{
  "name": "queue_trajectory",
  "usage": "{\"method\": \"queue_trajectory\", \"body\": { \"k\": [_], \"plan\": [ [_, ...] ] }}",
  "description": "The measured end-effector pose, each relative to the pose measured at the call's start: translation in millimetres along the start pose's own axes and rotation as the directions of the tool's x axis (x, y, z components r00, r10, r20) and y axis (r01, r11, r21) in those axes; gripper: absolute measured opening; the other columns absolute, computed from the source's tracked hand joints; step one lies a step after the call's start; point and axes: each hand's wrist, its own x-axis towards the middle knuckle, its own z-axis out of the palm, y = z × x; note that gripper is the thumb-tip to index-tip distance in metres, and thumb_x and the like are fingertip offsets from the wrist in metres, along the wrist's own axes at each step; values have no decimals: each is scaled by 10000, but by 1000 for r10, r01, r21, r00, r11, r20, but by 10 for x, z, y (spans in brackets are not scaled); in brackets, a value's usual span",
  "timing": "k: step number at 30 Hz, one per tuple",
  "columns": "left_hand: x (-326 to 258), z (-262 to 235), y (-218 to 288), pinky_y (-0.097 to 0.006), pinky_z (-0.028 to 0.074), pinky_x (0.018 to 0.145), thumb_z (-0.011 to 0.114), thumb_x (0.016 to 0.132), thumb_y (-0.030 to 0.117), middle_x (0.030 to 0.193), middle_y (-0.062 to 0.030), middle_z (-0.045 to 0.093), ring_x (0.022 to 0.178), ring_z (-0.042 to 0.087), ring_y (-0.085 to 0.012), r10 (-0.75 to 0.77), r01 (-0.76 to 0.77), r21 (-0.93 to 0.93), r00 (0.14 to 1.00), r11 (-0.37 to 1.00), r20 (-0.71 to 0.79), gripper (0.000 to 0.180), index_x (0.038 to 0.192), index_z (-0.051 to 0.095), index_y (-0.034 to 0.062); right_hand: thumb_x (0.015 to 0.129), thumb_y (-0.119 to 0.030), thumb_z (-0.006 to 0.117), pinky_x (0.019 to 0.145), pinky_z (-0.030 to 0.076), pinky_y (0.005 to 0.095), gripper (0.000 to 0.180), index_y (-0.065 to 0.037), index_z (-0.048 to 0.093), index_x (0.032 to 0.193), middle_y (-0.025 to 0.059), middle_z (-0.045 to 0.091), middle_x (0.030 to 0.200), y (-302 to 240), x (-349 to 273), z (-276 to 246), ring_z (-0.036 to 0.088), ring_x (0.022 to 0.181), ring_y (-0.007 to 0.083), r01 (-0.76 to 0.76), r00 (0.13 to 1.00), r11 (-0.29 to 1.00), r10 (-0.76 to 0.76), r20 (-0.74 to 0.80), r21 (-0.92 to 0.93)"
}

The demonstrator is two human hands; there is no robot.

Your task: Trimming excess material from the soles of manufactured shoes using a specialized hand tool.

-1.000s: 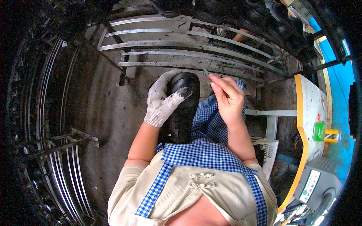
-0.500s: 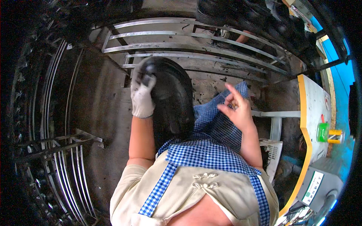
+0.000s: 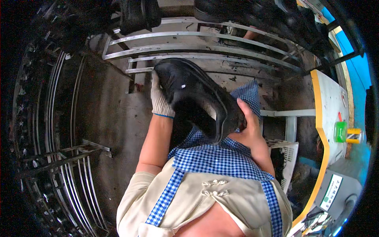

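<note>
A glossy black boot (image 3: 177,77) is held tilted in front of my apron, its rounded toe up and to the left. My left hand (image 3: 161,96), in a white knit glove, grips its toe end from the left side; most of those fingers are hidden behind it. On the other end, at the lower right, my bare right hand (image 3: 250,128) is closed around the boot with the thumb side visible. Beneath it hangs the blue checked apron (image 3: 221,158), one corner showing beyond my right hand.
Ahead stands a low metal rack (image 3: 166,49) of parallel bars, with dark footwear (image 3: 140,15) beyond. More racks (image 3: 75,177) line the left. At right is a white table (image 3: 331,98) with a yellow edge, bearing a green container (image 3: 340,132). A white crate (image 3: 290,154) sits under it.
The boot has swung, its lower end moving right. My right hand, empty with fingers apart before, has closed on that end. My left hand keeps hold and has shifted slightly right.
</note>
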Motion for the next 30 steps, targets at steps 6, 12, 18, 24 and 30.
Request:
{"method": "queue_trajectory", "body": {
  "k": [6,12,18,24,30],
  "plan": [
    [-119,28,-148,-383,501,893,469,944,226,1327,-128,463,1161,509,-230,27,22,530,996,848,-84,490,1386,337,61,694,-62,711,1026,367,378,821,-2,293,1397,124,499,1281,111,80,-160,491,1182,243,-251,805,593,567,-176,765],
    [-145,-349,-222,-368,489,908,429,965,239,1310,-130,482,1166,508,-237,-26,-39,786,997,617,70,451,1369,375,45,746,-44,700,603,512,258,670,-81,350,1316,63,591,1024,232,94,-270,588,796,150,-403,730,585,669,-138,704],
    [80,-1169,-227,-343,406,999,464,936,213,1311,-152,501,1210,485,-230,-260,-115,923,940,367,221,457,1355,417,37,767,-48,666,622,458,236,595,-61,385,1291,65,591,1026,128,305,-154,578,775,131,-192,730,635,602,-323,749],
    [-249,-225,-261,-328,387,1001,588,846,175,1260,-155,552,1195,500,-218,-129,-178,968,971,178,203,463,1277,508,27,603,-202,830,878,457,361,785,-28,413,1245,126,542,1129,60,380,-205,563,1002,255,-209,841,953,289,-457,218],
    [-536,509,-244,-313,432,920,617,833,171,1064,-113,598,1008,570,-213,-60,-470,836,861,282,505,381,1171,566,4,540,-287,871,877,475,400,876,-24,426,1248,172,514,1136,-40,512,-116,559,1017,346,-111,927,982,46,-373,-155]
  ]
}}
